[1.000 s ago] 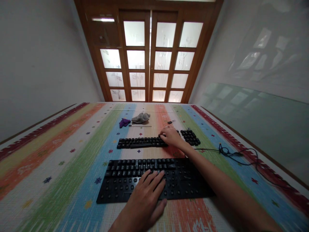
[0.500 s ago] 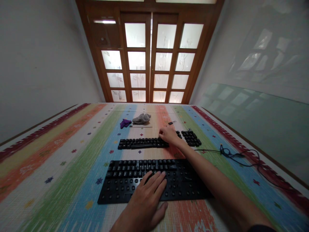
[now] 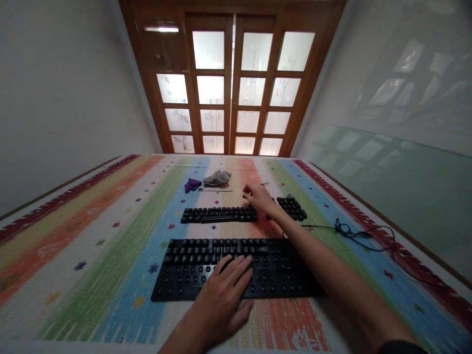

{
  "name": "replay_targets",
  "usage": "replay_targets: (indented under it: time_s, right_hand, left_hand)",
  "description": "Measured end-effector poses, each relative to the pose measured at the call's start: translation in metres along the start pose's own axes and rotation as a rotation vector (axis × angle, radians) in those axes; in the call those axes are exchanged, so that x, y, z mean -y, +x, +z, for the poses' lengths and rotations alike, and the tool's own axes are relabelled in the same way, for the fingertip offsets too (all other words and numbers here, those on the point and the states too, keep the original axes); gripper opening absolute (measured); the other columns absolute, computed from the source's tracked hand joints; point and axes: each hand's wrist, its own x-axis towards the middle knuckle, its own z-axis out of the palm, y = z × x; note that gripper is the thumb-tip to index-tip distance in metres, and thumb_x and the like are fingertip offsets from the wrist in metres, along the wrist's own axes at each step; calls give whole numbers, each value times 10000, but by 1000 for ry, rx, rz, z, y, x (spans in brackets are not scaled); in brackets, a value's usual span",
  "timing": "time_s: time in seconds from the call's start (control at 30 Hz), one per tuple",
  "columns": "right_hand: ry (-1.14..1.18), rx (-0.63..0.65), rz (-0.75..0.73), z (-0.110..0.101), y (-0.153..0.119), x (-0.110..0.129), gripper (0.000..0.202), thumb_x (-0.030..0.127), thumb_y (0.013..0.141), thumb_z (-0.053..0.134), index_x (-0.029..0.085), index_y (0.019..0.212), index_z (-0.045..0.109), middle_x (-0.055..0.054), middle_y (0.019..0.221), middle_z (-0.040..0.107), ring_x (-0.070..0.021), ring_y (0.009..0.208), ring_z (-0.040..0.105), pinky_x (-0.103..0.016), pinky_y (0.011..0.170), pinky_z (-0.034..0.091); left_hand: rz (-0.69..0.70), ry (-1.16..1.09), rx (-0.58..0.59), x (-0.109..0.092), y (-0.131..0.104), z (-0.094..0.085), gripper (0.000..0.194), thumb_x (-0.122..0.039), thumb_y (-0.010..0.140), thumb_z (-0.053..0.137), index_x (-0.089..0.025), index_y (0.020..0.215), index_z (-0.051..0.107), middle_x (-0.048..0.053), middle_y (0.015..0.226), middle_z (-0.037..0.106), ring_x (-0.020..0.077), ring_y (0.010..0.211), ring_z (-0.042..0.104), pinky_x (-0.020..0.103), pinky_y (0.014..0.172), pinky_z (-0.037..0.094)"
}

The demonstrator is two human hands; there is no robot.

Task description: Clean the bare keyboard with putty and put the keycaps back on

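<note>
A black keyboard [image 3: 177, 280] lies across the cloth in front of me, with keycaps on its upper rows and bare switches on the lower ones. My left hand [image 3: 224, 290] rests flat on its middle, fingers stretched out and holding nothing. Beyond it, loose black keycaps [image 3: 217, 214] are laid out in rows, a long space bar among them. My right hand [image 3: 257, 197] is just above the right end of these rows, thumb and fingers pinched. A small dark bit, seemingly a keycap, shows at the fingertips.
More loose keycaps [image 3: 292, 209] form a block right of my right hand. A grey cloth [image 3: 217, 178], a purple cloth [image 3: 192, 185] and a thin stick [image 3: 217, 190] lie farther back. A black cable [image 3: 354, 231] coils on the right. The striped tablecloth [image 3: 92, 246] covers the table.
My right hand has lifted slightly up and away from the loose keycap rows, its fingers still pinched. My left hand stays on the keyboard. The view has shifted a little.
</note>
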Motion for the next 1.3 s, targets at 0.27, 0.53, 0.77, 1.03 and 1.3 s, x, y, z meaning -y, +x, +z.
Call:
replay_targets:
  time_s: [0.27, 0.53, 0.77, 1.03, 1.3]
  right_hand:
    - [549, 40, -87, -22, -49, 7, 32, 180, 883, 600, 172, 856, 585, -17, 784, 672, -146, 678, 665, -260, 637, 502]
    - [596, 110, -215, -34, -124, 16, 58, 232, 889, 638, 179, 881, 616, -23, 832, 670, -150, 736, 626, -280, 692, 507]
    - [408, 59, -389, -29, -169, 12, 72, 139, 902, 634, 179, 961, 622, -37, 899, 658, -160, 811, 614, -286, 745, 492]
    - [405, -16, -485, -5, -181, 11, 98, 131, 957, 543, 174, 1008, 615, -63, 919, 667, -178, 856, 626, -294, 773, 510]
    - [379, -39, -462, -7, -180, 12, 52, 148, 943, 584, 181, 934, 623, -52, 883, 667, -175, 826, 613, -295, 750, 505]
  left_hand:
    - [16, 29, -40, -1, -1, 1, 482, -192, 892, 580, -156, 1368, 517, 117, 1523, 487, 285, 1399, 464, 528, 1161, 381]
    - [23, 34, -72, -1, 1, 2, 474, -179, 890, 578, -153, 1361, 527, 122, 1501, 511, 287, 1381, 481, 538, 1141, 409]
    - [31, 31, -86, -2, 2, -1, 459, -169, 886, 574, -153, 1344, 538, 127, 1478, 536, 293, 1353, 509, 547, 1117, 437]
    - [13, -1, -83, -2, 2, -3, 452, -176, 882, 598, -161, 1330, 552, 125, 1481, 533, 288, 1356, 506, 542, 1130, 428]
    - [18, 3, -81, -1, 1, -2, 476, -173, 883, 592, -165, 1356, 540, 118, 1485, 530, 287, 1366, 496, 539, 1132, 426]
